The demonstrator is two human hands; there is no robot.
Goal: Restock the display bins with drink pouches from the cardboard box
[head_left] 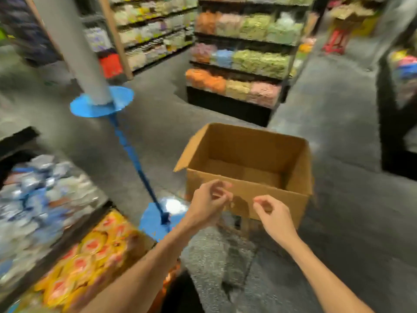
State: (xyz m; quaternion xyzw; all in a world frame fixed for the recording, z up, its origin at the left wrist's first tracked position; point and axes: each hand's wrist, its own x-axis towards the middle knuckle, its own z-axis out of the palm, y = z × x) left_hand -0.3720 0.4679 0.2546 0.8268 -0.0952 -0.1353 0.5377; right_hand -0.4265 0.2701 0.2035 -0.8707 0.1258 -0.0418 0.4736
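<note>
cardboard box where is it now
Head view, centre right: the cardboard box stands open just beyond the left hand and right hand.

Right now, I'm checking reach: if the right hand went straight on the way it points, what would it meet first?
Most likely the near wall of the cardboard box, just below its rim; the right hand points at it with nothing visible between. Depth is unclear.

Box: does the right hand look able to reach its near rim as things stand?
Probably yes. The right hand holds nothing and is just in front of the box, with nothing between it and the near rim.
</note>
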